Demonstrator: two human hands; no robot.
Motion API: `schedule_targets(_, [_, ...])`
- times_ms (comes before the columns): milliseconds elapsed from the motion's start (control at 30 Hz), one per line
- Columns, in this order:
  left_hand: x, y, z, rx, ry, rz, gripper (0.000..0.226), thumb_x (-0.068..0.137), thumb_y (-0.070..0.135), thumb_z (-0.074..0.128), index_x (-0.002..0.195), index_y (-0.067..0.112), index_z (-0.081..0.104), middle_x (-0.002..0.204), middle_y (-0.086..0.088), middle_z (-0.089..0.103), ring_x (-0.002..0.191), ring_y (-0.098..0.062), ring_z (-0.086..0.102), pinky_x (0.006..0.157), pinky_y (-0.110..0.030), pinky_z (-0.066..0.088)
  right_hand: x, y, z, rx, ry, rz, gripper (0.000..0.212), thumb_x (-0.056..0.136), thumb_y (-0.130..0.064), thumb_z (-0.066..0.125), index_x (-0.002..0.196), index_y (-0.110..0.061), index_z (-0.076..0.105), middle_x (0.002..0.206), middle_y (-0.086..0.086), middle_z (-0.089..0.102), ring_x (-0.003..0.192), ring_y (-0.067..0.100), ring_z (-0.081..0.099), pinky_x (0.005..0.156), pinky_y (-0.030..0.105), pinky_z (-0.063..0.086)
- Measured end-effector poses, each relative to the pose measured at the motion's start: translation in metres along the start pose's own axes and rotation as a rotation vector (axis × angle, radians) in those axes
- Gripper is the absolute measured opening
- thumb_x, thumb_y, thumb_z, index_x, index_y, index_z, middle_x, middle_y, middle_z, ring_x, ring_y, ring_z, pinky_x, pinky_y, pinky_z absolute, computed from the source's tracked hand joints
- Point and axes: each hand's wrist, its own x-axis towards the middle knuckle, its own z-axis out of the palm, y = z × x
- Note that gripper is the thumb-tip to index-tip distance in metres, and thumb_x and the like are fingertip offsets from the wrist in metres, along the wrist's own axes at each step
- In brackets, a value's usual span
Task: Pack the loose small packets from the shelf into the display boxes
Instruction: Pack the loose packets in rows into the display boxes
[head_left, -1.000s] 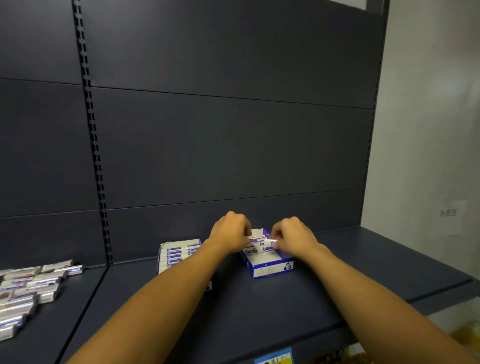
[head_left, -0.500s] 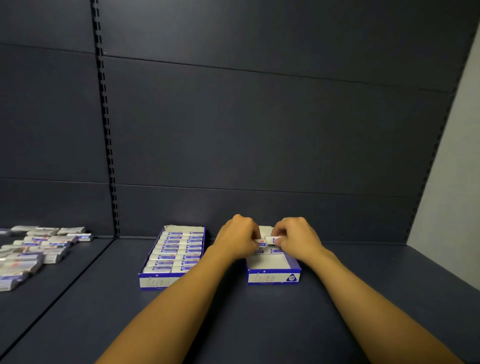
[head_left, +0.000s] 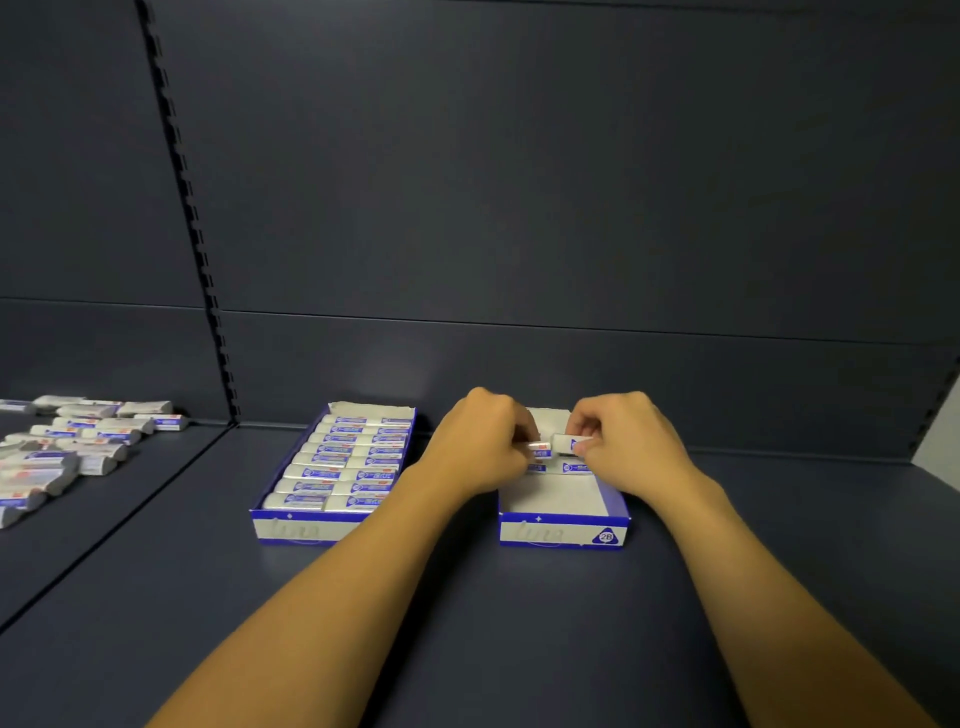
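Two blue-and-white display boxes sit on the dark shelf. The left box (head_left: 306, 527) is filled with rows of small white-and-blue packets (head_left: 343, 470). The right box (head_left: 563, 532) has packets only at its far end; its near half shows bare white bottom. My left hand (head_left: 480, 441) and my right hand (head_left: 626, 441) are both over the far end of the right box, each pinching a small packet: the left one (head_left: 540, 448), the right one (head_left: 566, 442). The two packets nearly meet end to end.
A loose heap of packets (head_left: 67, 452) lies on the neighbouring shelf section at the far left, past a seam in the shelf. A slotted upright (head_left: 182, 208) runs up the back panel. A pale wall edge (head_left: 940, 457) shows at the far right.
The view has tilted down and shifted left, bringing both boxes and the loose heap into fuller view. My hands stay over the far end of the right box, still holding packets.
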Motion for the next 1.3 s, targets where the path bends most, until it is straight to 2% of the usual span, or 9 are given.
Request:
schedule_targets(133, [-0.002,-0.004,0.006,0.011,-0.029,-0.011,0.021,0.086,0.019,0.07,0.104,0.023,0.08,0.099,0.005,0.076,0.09,-0.014,0.067,0.082,-0.036,0.059,-0.004,0.002,0.002,0.007,-0.027,-0.006,0.014,0.085,-0.014,0.07,0.09,-0.027,0.069,0.084,-0.012,0.066,0.08,0.012,0.065,0.067,0.029,0.056])
schedule_targets(300, [-0.001,-0.003,0.01,0.039,-0.011,0.001,0.022,0.086,0.02,0.069,0.104,0.025,0.08,0.101,0.007,0.075,0.092,-0.013,0.065,0.081,-0.032,0.057,-0.004,0.001,0.002,-0.038,-0.031,-0.028,0.014,0.087,-0.018,0.07,0.09,-0.03,0.063,0.084,-0.014,0.059,0.08,0.01,0.061,0.055,0.017,0.04])
schedule_targets(533, [0.003,-0.004,0.014,0.049,-0.023,-0.003,0.019,0.086,0.019,0.073,0.103,0.023,0.081,0.103,0.007,0.073,0.094,-0.011,0.065,0.079,-0.027,0.056,-0.005,0.0,0.002,-0.078,-0.068,-0.051,0.015,0.088,-0.02,0.07,0.092,-0.031,0.06,0.099,-0.01,0.068,0.084,0.009,0.062,0.055,0.016,0.039])
schedule_targets(733, [0.009,-0.003,0.018,0.136,-0.087,-0.023,0.02,0.088,0.024,0.075,0.106,0.019,0.08,0.106,-0.001,0.072,0.093,-0.021,0.067,0.085,-0.039,0.06,-0.005,-0.003,0.004,-0.119,-0.078,-0.069,0.014,0.089,-0.024,0.071,0.095,-0.03,0.06,0.105,-0.008,0.069,0.089,0.011,0.065,0.059,0.016,0.043])
schedule_targets(833, [0.012,-0.004,0.022,0.188,-0.089,-0.034,0.019,0.087,0.021,0.074,0.104,0.013,0.076,0.109,-0.005,0.065,0.092,-0.024,0.067,0.083,-0.04,0.06,-0.006,-0.005,0.005,-0.128,-0.078,-0.085,0.014,0.089,-0.023,0.071,0.093,-0.03,0.059,0.105,-0.008,0.067,0.09,0.011,0.064,0.06,0.015,0.043])
schedule_targets(933, [0.013,-0.004,0.023,0.181,-0.116,-0.036,0.016,0.088,0.02,0.074,0.102,0.017,0.078,0.109,-0.005,0.067,0.092,-0.024,0.068,0.085,-0.04,0.06,-0.006,-0.006,0.004,-0.132,-0.07,-0.109,0.013,0.089,-0.021,0.071,0.091,-0.028,0.061,0.107,-0.01,0.062,0.092,0.009,0.059,0.063,0.016,0.039])
schedule_targets(1067, [0.013,-0.003,0.023,0.18,-0.136,-0.025,0.022,0.09,0.021,0.073,0.111,0.019,0.076,0.115,-0.005,0.068,0.097,-0.023,0.067,0.088,-0.04,0.059,-0.006,-0.007,0.003,-0.15,-0.082,-0.112,0.01,0.09,-0.02,0.07,0.098,-0.025,0.069,0.107,-0.01,0.059,0.093,0.01,0.059,0.064,0.016,0.039])
schedule_targets(1167, [0.012,-0.002,0.023,0.19,-0.135,-0.007,0.026,0.091,0.019,0.072,0.117,0.019,0.073,0.116,-0.006,0.067,0.098,-0.023,0.067,0.089,-0.039,0.059,-0.006,-0.008,0.004,-0.152,-0.089,-0.107,0.012,0.088,-0.017,0.07,0.095,-0.027,0.07,0.102,-0.011,0.057,0.092,0.01,0.057,0.065,0.017,0.04])
schedule_targets(1300, [0.012,-0.002,0.022,0.209,-0.137,-0.016,0.024,0.091,0.017,0.07,0.115,0.017,0.072,0.113,-0.007,0.066,0.095,-0.023,0.066,0.088,-0.039,0.059,-0.005,-0.006,0.007,-0.135,-0.099,-0.088,0.012,0.086,-0.016,0.07,0.09,-0.028,0.069,0.097,-0.013,0.056,0.09,0.01,0.057,0.066,0.018,0.043])
